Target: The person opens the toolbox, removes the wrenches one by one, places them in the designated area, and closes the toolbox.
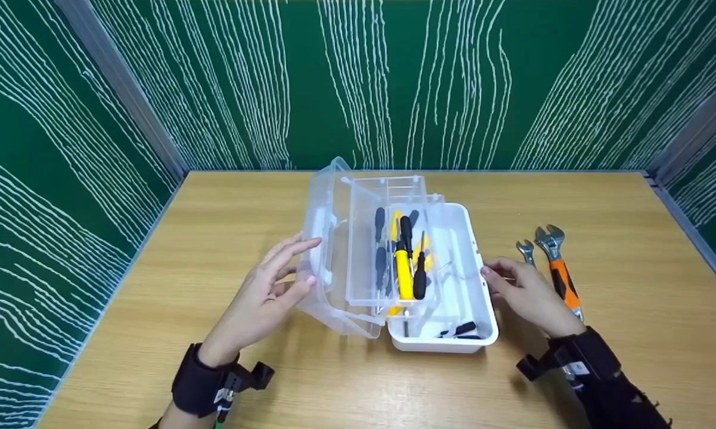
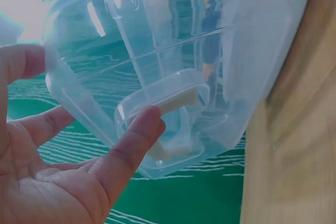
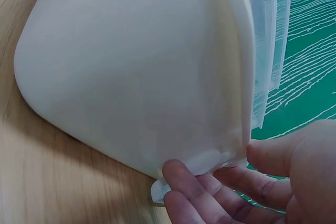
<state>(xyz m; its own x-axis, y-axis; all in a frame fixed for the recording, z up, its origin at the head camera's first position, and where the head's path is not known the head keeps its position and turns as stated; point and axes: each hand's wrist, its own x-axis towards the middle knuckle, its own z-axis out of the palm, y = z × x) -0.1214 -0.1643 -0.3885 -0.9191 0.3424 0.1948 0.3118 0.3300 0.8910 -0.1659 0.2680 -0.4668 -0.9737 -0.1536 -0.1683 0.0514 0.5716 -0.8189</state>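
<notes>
A toolbox with a white base (image 1: 459,310) stands on the table, its clear plastic lid (image 1: 322,298) tilted up and back to the left. Clear stepped trays inside hold screwdrivers, among them a yellow-handled one (image 1: 404,274) and a black-handled one (image 1: 420,283). My left hand (image 1: 268,298) touches the outside of the lid with spread, mostly straight fingers; in the left wrist view one fingertip lies by the lid's handle (image 2: 178,98). With thumb on the rim and fingers curled below, my right hand (image 1: 527,295) pinches the base's right side near a clear latch (image 3: 159,190).
Right of the box, beside my right hand, lie an orange-and-black adjustable wrench (image 1: 562,277) and a smaller wrench (image 1: 526,250), partly hidden by the hand. Small black pieces (image 1: 466,328) sit in the base's near end. Green walls with white lines surround the wooden table (image 1: 244,214).
</notes>
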